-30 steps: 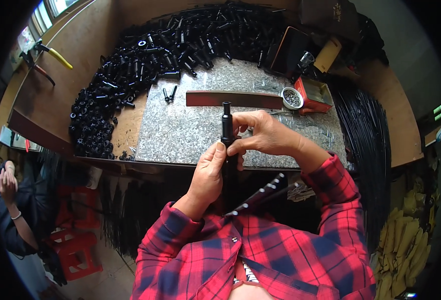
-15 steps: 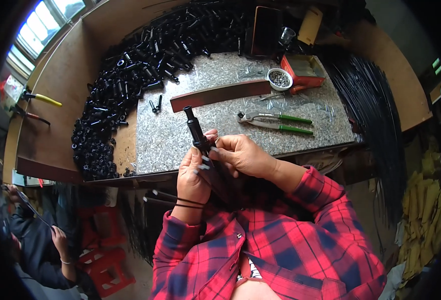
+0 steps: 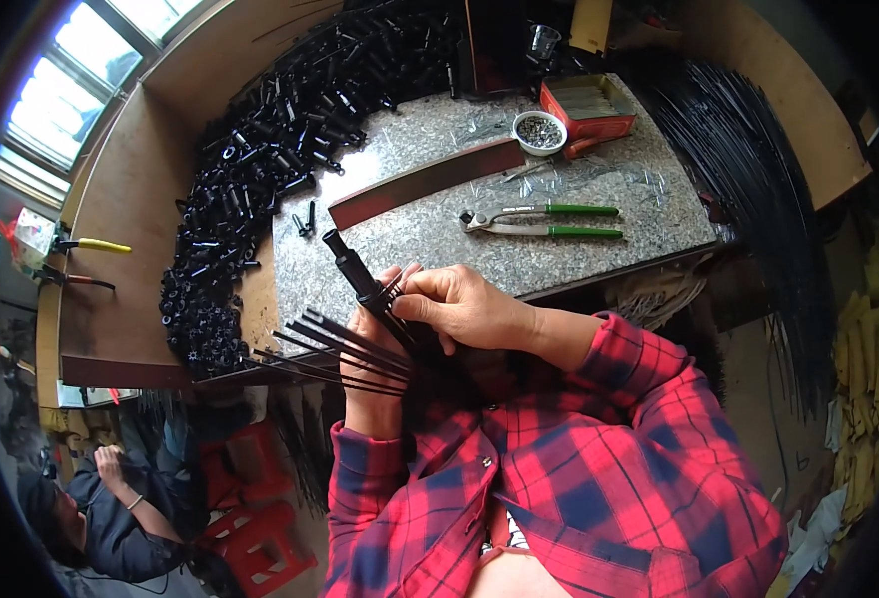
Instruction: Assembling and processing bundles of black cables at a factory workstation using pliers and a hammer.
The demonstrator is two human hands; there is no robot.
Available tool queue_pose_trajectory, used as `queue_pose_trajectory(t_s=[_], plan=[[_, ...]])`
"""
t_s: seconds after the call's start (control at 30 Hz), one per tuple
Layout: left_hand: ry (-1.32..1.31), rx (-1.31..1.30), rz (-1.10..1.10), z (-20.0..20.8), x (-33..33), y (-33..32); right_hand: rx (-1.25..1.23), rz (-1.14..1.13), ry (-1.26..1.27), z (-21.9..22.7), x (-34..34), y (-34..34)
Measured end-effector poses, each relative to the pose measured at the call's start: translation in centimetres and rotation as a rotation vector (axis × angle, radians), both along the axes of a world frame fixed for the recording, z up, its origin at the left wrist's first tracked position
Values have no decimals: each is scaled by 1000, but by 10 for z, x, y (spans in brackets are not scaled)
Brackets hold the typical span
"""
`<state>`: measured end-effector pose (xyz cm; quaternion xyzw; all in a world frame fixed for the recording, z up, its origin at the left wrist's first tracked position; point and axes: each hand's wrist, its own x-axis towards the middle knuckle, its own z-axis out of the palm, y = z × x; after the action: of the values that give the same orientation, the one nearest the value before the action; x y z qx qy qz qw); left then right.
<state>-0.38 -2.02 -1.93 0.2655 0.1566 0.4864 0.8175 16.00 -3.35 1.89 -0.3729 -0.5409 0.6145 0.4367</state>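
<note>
A black umbrella frame points up and to the left in front of me, its ribbed tube and collar above my hands. My left hand is closed around it below the collar, partly covered by thin black ribs that fan out to the left. At the collar my right hand pinches, thumb and forefinger pressed together by the thin pieces there. Whatever lies between those fingertips is too small to make out. Green-handled pincers lie on the stone slab beyond my right hand.
Heaped black plastic tubes and rings fill the bench's left side. On the slab are a curved dark strip, a white cup of metal bits and a red box. Black rods lie right. Another person sits lower left.
The ribs have spread out to the left across my left wrist. The tube tilts further left, and both hands have shifted slightly left. The view has turned a little.
</note>
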Motion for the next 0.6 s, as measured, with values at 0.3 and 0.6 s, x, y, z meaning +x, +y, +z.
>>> queue_pose_trajectory(t_s=[0.3, 0.6], plan=[[31, 128, 130, 4, 8, -9, 24, 0, -37, -4, 0, 4], [175, 155, 45, 5, -4, 4, 6, 115, 24, 2, 0, 8]])
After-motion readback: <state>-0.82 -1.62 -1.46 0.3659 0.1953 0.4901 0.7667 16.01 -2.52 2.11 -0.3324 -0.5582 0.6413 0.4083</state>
